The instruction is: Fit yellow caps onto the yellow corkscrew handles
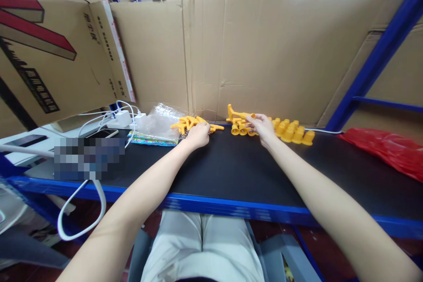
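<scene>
My right hand (263,128) pinches the cup end of a yellow T-handled plastic piece (240,113), held above a row of similar yellow pieces (235,130) lying with their round cup openings toward me. My left hand (199,135) is closed at a pile of yellow T-shaped handles (187,122). Its fingertips are turned away, so what they grip is hidden. Metal-looking bits show beside the pile. Right of my right hand, several yellow cups (288,132) stand upside down in rows.
A clear plastic bag (158,121) lies on a colourful packet (153,139) at left. Beyond it are white cables, a power strip (124,119) and a phone (99,135). A red plastic bag (383,147) is at right. Cardboard (264,53) walls the back; a blue rail (224,205) edges the table.
</scene>
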`<state>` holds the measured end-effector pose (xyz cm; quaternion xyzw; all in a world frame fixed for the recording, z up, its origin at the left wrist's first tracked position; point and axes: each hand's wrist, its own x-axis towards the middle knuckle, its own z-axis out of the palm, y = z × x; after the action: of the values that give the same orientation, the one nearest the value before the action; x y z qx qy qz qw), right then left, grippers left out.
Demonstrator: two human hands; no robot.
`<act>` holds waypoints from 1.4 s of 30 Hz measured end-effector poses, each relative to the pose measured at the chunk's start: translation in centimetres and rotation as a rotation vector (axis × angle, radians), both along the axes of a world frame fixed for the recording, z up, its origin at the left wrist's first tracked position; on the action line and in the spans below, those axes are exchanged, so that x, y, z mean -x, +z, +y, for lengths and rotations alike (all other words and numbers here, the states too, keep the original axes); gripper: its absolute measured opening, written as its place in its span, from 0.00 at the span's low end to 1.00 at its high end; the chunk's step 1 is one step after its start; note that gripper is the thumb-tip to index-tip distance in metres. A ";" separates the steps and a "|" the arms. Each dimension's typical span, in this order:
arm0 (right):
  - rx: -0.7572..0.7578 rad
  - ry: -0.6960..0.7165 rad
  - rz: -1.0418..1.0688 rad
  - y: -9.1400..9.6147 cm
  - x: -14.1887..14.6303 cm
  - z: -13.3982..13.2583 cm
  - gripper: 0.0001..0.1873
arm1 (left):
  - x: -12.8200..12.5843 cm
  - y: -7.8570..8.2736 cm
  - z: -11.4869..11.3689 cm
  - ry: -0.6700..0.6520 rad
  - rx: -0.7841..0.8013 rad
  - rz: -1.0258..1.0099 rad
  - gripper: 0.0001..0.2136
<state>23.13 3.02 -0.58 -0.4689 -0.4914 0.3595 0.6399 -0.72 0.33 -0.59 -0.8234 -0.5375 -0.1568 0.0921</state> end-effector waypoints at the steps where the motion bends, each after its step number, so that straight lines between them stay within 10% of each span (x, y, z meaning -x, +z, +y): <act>1: -0.030 -0.046 -0.061 -0.4 0.0 0.2 0.26 | 0.2 -0.2 0.2 -0.010 0.036 0.042 0.12; 18: -0.282 -0.284 -1.665 -1.3 4.2 1.5 0.16 | -0.1 -1.0 0.3 -0.050 0.132 0.090 0.14; 42: -0.046 -0.303 -1.561 -3.8 3.4 2.0 0.21 | 0.1 -0.9 0.4 0.096 -0.003 0.034 0.14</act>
<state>19.78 5.00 -4.36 -0.6336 -0.7362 -0.1741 0.1621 -0.81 0.71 -1.47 -0.7991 -0.5745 -0.1388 0.1100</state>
